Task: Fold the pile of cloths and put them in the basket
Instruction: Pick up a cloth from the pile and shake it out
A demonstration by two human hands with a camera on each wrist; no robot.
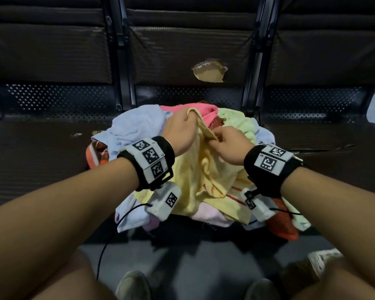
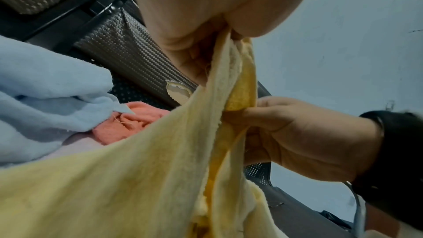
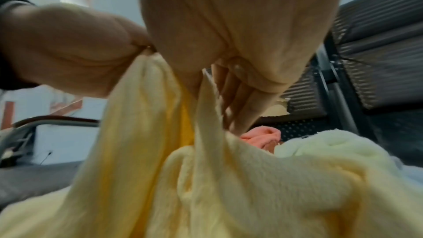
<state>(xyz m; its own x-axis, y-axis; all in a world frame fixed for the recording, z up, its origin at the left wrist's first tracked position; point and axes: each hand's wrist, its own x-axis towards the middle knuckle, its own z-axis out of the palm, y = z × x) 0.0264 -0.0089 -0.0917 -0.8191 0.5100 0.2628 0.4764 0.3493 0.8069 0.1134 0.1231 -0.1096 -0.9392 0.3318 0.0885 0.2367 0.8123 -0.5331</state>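
A heap of cloths lies on the middle seat of a dark bench: light blue, pink, green, orange and yellow ones. On top is a pale yellow towel. My left hand pinches its upper edge and lifts it. My right hand pinches the same edge a little lower and to the right. In the left wrist view the yellow towel hangs from my left hand, with my right hand gripping a fold. In the right wrist view the yellow towel drapes down from both hands. No basket shows.
The bench seat extends left and right of the heap, with a torn hole in the backrest. My knees and shoes are at the bottom, over grey floor. A white woven object sits at the lower right.
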